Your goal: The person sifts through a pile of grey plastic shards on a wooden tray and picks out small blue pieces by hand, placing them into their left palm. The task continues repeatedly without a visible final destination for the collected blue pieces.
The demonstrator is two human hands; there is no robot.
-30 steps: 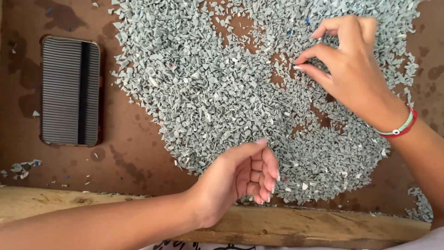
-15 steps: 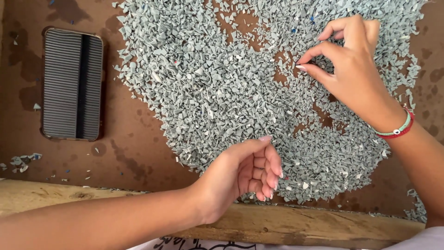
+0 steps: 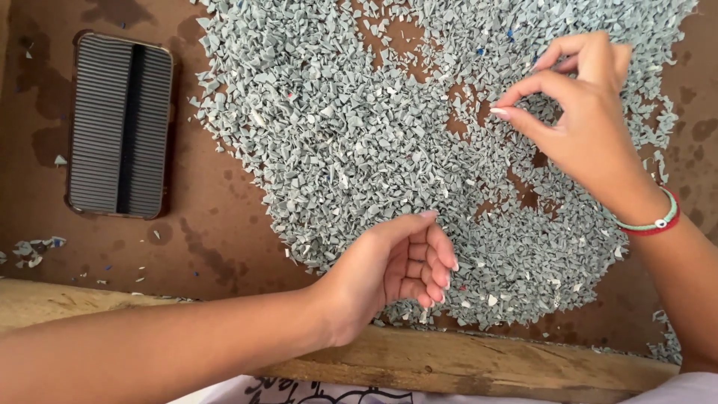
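Right hand (image 3: 591,127) over grey chips (image 3: 336,150), thumb and forefinger pinched for picking; whether chip held, cannot tell. Left hand (image 3: 389,269) cupped, fingers curled, apparently empty, at chip edge.

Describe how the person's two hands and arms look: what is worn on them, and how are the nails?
Both forearms are bare, with no sleeves in view. The right hand has two thin bracelets at the wrist, one pale green with a small round bead and one red. The left hand wears nothing. The fingernails on both hands are fairly long with a pale, light-pink look.
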